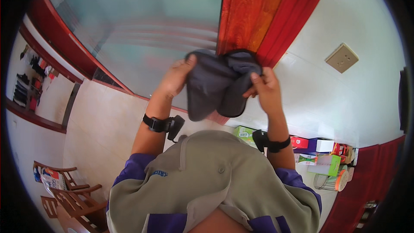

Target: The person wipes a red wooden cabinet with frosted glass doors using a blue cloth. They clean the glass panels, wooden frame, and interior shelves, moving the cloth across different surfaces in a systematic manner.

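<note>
A dark grey cloth (209, 80) with black edging hangs between my two hands in front of the glass door and its frame. My left hand (177, 77) pinches its upper left edge, the thumb lying on the near side. My right hand (266, 87) grips the right part, where the cloth is bunched and folded over. The lower edge falls free in two rounded flaps. Parts of the fingers behind the cloth are hidden. Around each wrist sits a black strap, the left strap (157, 124) and the right strap (278, 145).
Ahead stands a frosted glass door (142, 21) with a red-brown wooden frame (250, 13). A beige socket plate (342, 58) is on the right wall. Boxes (246, 133) and containers line the floor at right. Wooden chairs (75, 196) stand at lower left; shoes (20, 90) show through a doorway.
</note>
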A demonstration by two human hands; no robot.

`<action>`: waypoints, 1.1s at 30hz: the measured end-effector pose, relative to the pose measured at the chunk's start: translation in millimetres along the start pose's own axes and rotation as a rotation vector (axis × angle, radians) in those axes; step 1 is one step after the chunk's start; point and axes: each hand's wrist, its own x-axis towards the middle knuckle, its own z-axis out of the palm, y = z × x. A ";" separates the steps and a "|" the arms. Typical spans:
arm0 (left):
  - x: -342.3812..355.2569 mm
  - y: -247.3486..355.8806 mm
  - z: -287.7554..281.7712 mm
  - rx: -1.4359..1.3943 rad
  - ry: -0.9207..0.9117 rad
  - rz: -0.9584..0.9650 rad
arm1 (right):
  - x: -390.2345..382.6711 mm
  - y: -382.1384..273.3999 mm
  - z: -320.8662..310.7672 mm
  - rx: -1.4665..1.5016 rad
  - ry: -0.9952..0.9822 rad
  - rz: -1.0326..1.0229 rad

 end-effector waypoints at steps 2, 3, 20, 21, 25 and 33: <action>1.8 5.8 -6.2 -0.144 0.169 -0.027 | -8.0 -9.2 -26.9 -0.024 0.115 -0.062; 2.5 8.2 -7.5 -0.235 0.150 -0.022 | -13.2 -11.0 -37.4 0.040 0.196 -0.094; 22.9 95.8 90.1 -0.275 -0.257 0.582 | 23.7 -85.2 -60.6 -0.746 0.562 -0.971; 28.6 102.4 101.9 -0.169 -0.242 0.628 | 32.2 -95.7 -58.0 -0.800 0.566 -1.026; 49.9 117.4 142.9 0.555 -0.075 1.084 | 66.2 -119.8 -40.2 -1.043 0.633 -1.118; 92.9 78.0 165.0 1.110 -0.020 1.405 | 108.3 -63.9 -37.1 -1.218 0.760 -1.137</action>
